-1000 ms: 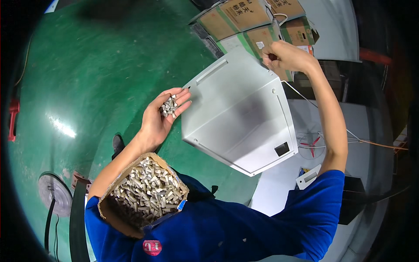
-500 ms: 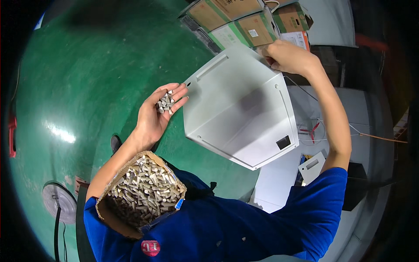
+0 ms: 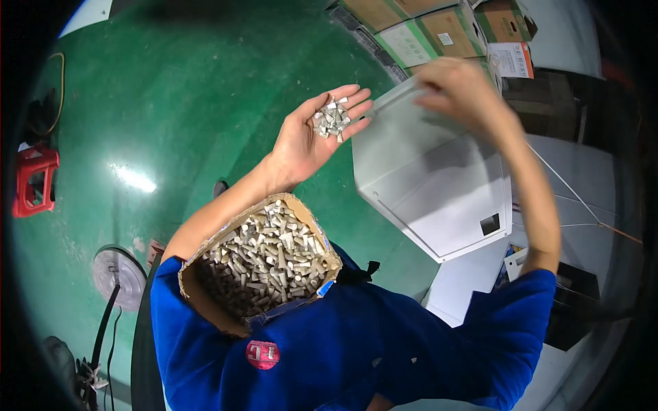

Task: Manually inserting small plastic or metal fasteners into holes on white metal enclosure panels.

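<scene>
My left hand (image 3: 306, 140) is palm up with its fingers stretched out, carrying a small heap of short, tapered, pale grey plugs (image 3: 332, 120). Its fingertips are beside the left edge of a light grey, bent sheet panel (image 3: 411, 171), which has a square cutout near its lower right corner. Over the panel's far right part is my right hand (image 3: 456, 85), smeared by motion; whether anything is between its fingers I cannot make out. Close to my chest, a cut-open cardboard box (image 3: 199, 291) holds a mass of similar plugs (image 3: 274, 257).
Cardboard cartons (image 3: 445, 34) are stacked beyond the panel. Cords (image 3: 565, 179) stretch across the right side. On the green floor (image 3: 185, 89) stand a red stool (image 3: 38, 179) and a round grey base (image 3: 118, 274) with a dark pole, both to the left.
My right hand has come away from the panel's far right edge and is now over the panel. The view has shifted, so the scene sits further right, and my left hand is higher in view.
</scene>
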`<state>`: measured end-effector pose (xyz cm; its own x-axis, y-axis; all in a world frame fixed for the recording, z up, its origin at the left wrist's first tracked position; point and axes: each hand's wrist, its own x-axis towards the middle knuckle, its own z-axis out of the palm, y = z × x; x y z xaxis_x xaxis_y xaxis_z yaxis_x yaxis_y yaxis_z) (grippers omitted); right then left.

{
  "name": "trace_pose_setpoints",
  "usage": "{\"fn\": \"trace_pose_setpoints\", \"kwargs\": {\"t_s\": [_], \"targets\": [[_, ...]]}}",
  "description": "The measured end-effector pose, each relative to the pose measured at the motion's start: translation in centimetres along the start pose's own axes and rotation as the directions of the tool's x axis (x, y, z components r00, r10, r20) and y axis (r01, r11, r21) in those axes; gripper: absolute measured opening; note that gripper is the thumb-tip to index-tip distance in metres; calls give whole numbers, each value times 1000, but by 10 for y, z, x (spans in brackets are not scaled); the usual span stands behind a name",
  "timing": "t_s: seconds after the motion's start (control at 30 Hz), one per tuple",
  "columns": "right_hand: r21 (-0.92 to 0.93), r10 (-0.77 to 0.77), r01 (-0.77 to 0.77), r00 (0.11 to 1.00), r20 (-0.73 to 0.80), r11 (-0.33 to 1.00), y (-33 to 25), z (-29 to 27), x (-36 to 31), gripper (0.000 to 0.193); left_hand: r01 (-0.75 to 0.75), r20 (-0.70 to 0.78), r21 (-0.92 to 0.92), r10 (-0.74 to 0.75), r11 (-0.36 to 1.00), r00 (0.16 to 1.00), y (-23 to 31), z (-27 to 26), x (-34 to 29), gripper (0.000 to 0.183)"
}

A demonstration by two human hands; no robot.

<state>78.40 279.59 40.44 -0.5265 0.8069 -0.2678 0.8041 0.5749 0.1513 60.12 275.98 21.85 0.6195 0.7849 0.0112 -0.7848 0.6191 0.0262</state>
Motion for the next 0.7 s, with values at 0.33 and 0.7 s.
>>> {"fn": "trace_pose_setpoints", "kwargs": {"t_s": [0.33, 0.7], "targets": [[342, -162, 282, 926, -340, 897, -74, 78, 11, 18, 79, 26, -8, -79, 997, 997, -4, -10, 1, 39], [227, -131, 232, 912, -388, 946, -78, 86, 2, 14, 129, 17, -56, -128, 990, 992, -12, -12, 3, 39]]}}
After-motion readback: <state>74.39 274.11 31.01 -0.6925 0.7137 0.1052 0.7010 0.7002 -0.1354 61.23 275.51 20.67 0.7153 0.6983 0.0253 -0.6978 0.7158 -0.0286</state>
